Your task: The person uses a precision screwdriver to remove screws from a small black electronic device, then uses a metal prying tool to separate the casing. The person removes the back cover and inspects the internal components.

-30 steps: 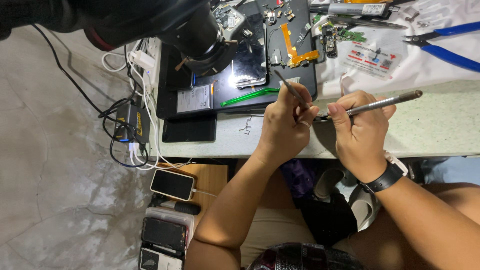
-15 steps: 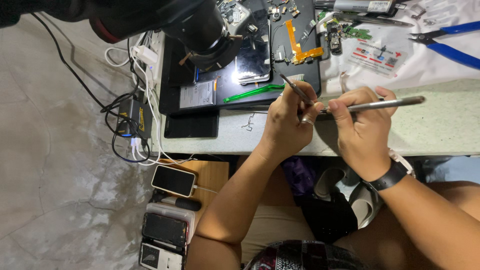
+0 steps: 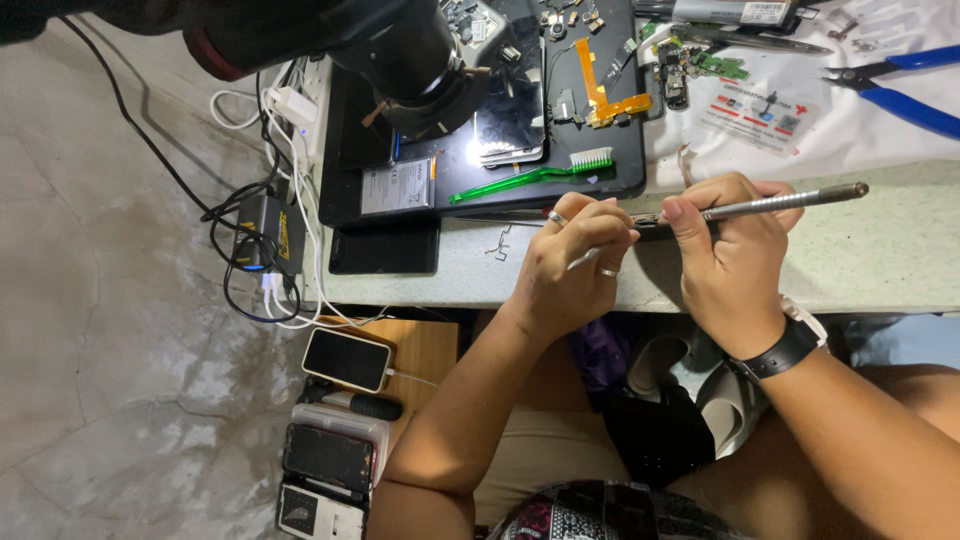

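The curled left hand (image 3: pixel 575 262) hides the slim silver metal tool's (image 3: pixel 780 202) tip; blue-handled pliers (image 3: pixel 900 90) at two o'clock run off-frame.

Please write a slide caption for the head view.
Left hand and right hand work with a metal tool beside a green brush.

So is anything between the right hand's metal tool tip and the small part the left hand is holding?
Nothing visible. The right hand holds the metal tool, its tip meeting the left hand; the fingers hide the part itself.
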